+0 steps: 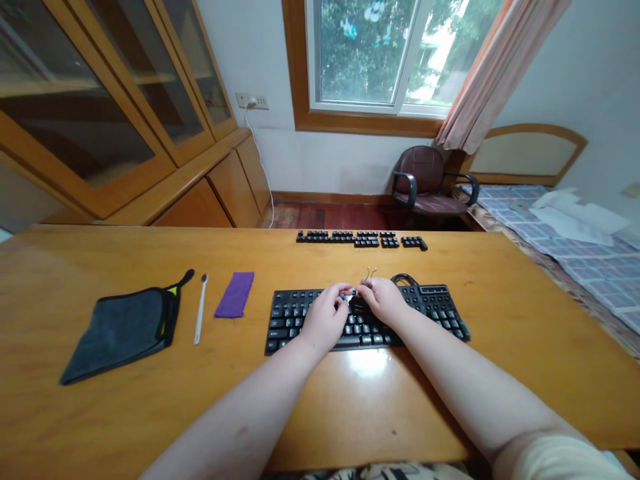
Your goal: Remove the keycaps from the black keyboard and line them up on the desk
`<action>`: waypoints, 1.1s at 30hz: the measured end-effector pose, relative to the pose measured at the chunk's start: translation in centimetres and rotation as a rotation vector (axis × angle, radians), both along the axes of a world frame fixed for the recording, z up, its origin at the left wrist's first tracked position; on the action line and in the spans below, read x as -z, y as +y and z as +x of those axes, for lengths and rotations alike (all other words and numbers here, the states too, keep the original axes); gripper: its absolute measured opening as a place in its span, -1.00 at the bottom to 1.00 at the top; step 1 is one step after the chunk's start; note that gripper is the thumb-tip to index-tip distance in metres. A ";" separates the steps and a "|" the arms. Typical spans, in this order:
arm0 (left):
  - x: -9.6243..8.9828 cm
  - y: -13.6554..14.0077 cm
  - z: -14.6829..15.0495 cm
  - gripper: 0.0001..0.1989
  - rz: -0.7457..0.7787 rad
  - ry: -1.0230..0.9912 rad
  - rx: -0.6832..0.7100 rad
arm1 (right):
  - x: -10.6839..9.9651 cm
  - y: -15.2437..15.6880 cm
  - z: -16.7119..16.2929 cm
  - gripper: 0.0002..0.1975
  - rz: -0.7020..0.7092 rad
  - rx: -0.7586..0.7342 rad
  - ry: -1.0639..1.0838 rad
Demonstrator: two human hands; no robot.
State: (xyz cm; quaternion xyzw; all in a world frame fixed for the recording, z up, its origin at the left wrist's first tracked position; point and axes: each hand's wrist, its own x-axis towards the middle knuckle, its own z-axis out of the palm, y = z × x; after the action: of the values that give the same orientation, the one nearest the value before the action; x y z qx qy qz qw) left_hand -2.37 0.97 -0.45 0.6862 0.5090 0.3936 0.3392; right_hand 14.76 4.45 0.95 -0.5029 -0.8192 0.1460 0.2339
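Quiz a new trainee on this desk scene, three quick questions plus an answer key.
1. True or false: the rectangular purple cloth lies between the slim white-handled brush and the black plastic keyboard.
2. Which hand holds the thin, two-pronged wire tool?
3. Fill in: small black plastic keycaps lie in groups along the ___ edge of the brown wooden table.

Key: 1 true; 2 the right hand; 3 far.

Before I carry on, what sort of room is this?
Probably a bedroom that doubles as a study: a bed, a wooden desk and a glass-fronted cabinet.
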 end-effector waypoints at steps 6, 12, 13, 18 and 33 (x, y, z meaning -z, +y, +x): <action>-0.1 0.0 0.0 -0.70 0.001 0.004 -0.007 | 0.4 -0.2 -0.2 -0.61 0.059 -0.040 -0.098; -0.3 0.0 -0.1 -0.67 0.023 0.013 0.002 | 0.3 -0.2 -0.3 -0.62 0.051 -0.058 -0.099; -0.3 0.0 -0.1 -0.67 0.024 0.018 0.003 | 0.4 -0.2 -0.3 -0.62 0.049 -0.058 -0.098; 0.2 0.1 -0.1 -0.69 0.027 0.050 0.001 | 0.5 0.0 -0.4 -0.62 0.028 -0.118 -0.111; -0.3 -0.1 -0.1 -0.67 0.029 0.091 0.028 | 0.9 -0.6 -0.1 -0.68 0.267 -0.349 -0.119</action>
State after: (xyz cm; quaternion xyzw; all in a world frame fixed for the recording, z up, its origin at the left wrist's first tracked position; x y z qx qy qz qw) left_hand -2.46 0.89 -0.14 0.7152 0.5085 0.3646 0.3114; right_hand 14.64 3.89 0.02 -0.3257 -0.9183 0.0446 0.2206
